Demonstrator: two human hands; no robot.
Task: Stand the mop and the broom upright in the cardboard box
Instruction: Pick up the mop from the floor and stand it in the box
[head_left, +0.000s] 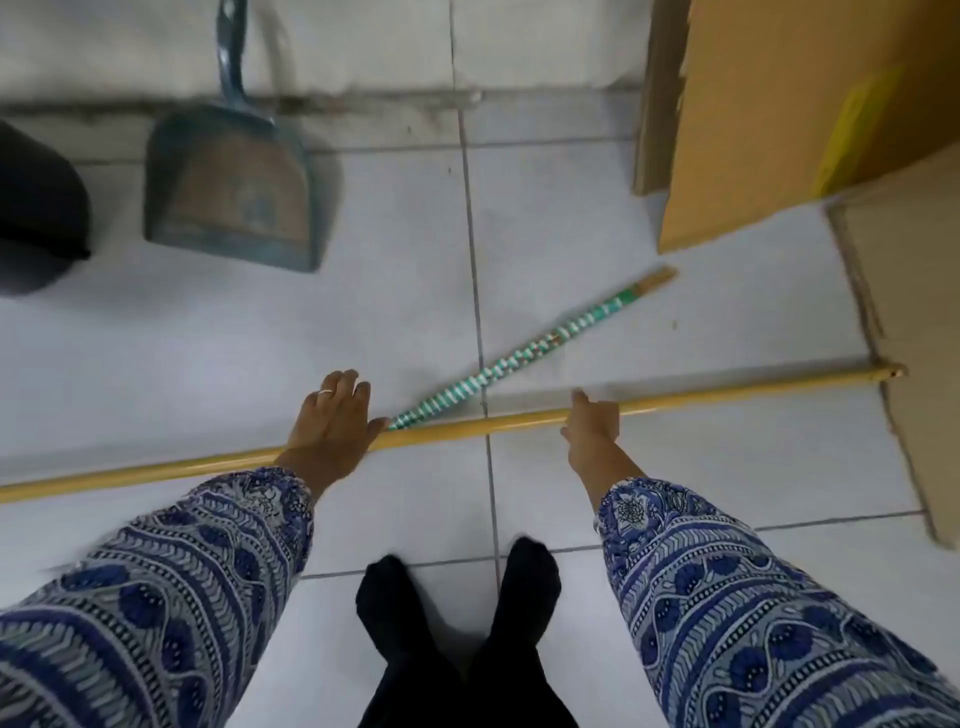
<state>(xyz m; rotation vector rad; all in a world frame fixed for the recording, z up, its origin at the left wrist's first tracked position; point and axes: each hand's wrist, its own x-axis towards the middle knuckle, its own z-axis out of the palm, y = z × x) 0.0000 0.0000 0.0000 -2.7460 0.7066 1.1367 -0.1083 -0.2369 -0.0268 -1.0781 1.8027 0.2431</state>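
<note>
Yellow handle (467, 427): stretched low across the tiled floor (571, 234). The right hand (592, 418) curls round it; the left hand (332, 415) lies over it palm down, fingers spread straight. Green-and-white striped handle (519, 358): crosses beneath, angled toward the cardboard box (779, 104), standing far right. Dustpan (234, 187), dark bin (36, 208): far left.

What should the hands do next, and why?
Probably grip the yellow pole firmly and lift it off the tiles. The left hand and right hand are both on it, it lies flat on the floor, and the cardboard box it must stand in is nearby on the right.
</note>
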